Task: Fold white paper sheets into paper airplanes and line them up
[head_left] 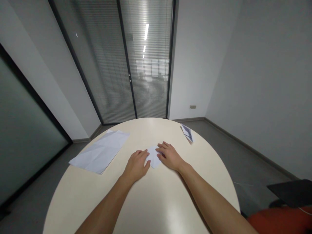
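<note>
A small piece of white folded paper (153, 157) lies on the table between my two hands. My left hand (137, 165) rests at its left edge, fingertips touching it and thumb held apart from the fingers. From the right, my right hand (170, 156) lies over the paper's other side with its fingers spread and pressed down. Neither hand is wrapped around anything. Part of the paper's outline is hidden under the fingers of both hands.
Large creased white sheets (103, 151) lie at the left of the round cream table (151, 201). A folded paper piece with a dark pattern (187, 133) sits near the far right edge. A red seat (280, 221) and a black flat object (292, 191) are at the lower right.
</note>
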Demonstrator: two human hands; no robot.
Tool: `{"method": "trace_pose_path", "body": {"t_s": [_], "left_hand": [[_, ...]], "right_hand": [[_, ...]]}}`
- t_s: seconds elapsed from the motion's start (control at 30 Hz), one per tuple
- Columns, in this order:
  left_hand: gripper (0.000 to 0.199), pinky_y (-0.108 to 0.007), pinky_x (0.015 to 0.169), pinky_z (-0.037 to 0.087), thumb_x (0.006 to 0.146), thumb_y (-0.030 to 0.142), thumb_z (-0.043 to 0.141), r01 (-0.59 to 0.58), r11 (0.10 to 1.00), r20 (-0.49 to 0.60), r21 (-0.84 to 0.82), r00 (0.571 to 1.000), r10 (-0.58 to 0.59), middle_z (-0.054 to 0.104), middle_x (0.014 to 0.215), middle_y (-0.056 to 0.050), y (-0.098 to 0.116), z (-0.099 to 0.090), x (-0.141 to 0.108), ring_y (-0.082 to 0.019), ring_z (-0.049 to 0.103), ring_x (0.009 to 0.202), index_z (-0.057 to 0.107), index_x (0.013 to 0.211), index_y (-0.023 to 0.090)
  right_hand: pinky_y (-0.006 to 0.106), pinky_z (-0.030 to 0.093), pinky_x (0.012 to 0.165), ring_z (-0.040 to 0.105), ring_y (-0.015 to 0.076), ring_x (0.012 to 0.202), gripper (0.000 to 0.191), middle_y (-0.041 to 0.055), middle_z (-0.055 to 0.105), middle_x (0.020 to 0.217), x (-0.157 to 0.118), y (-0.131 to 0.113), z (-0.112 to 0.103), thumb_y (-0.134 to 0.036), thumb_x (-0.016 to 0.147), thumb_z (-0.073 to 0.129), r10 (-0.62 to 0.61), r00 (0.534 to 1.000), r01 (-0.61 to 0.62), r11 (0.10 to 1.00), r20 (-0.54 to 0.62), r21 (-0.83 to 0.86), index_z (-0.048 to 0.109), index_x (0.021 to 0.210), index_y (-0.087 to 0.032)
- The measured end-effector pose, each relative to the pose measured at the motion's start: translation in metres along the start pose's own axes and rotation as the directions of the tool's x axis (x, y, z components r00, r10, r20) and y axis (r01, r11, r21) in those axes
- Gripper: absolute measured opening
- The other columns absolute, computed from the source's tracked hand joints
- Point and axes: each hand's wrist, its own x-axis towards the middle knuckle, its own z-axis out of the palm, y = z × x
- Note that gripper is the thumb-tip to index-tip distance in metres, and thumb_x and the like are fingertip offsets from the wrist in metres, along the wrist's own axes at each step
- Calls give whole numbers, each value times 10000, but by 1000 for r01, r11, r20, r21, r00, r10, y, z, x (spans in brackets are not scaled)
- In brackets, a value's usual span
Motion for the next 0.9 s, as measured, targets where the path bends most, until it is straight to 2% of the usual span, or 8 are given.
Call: {"method": "trace_pose_path", "body": {"t_s": [0.1,0.23,0.4,0.5,0.7,0.8,0.9], "left_hand": [[355,-434,1042,489,963,272,528,44,999,1,17,999,-44,640,1408,-106,0,0,1,-286,579,1195,676,1266,162],[353,-433,1043,490,960,275,534,50,999,-11,9,999,-50,635,1418,-92,-1,2,0,-285,565,1197,675,1270,179],[343,-466,1027,500,950,270,545,34,999,-33,-23,999,-34,643,1401,-108,-4,5,-1,-303,565,1196,681,1253,184],[316,-477,1035,492,939,261,563,32,998,-54,-63,998,-36,654,1382,-106,-5,7,0,-304,568,1188,695,1220,204],[315,-467,1048,488,952,275,555,32,998,-54,-53,998,-35,654,1379,-114,-1,6,4,-304,566,1202,701,1216,181],[327,-467,1054,487,953,285,558,33,999,-50,-32,998,-34,651,1383,-114,0,7,5,-303,561,1219,698,1226,174],[330,-467,1058,487,954,286,556,32,999,-51,-31,998,-33,652,1380,-115,-1,8,5,-303,558,1226,696,1228,166]], "right_hand": [[611,288,1182,381,362,1462,379,99,553,1501,0,0,2,-334,988,540,-12,1000,12,1000,-4,-1,673,1335,-256],[530,317,1177,459,312,1399,359,112,595,1450,2,4,3,-286,999,516,20,999,-21,999,-49,-28,694,1307,-237],[406,411,1081,583,255,1194,276,103,702,1229,3,1,-3,-203,955,549,59,991,-60,998,-122,-8,754,1140,-197],[389,432,1027,596,252,1120,207,92,708,1142,3,-5,-6,-242,910,638,33,992,-31,999,-121,18,751,1078,-200],[434,404,1057,588,279,1155,445,120,669,1218,0,-13,-6,-438,822,779,-82,995,85,995,-56,58,694,1182,-190],[444,397,1069,584,290,1165,526,130,655,1242,-1,-14,-4,-452,799,797,-91,995,94,993,-46,67,657,1224,-174],[433,406,1060,590,284,1151,512,123,660,1229,-1,-13,-3,-439,811,792,-90,995,93,992,-42,86,641,1220,-171]]}}
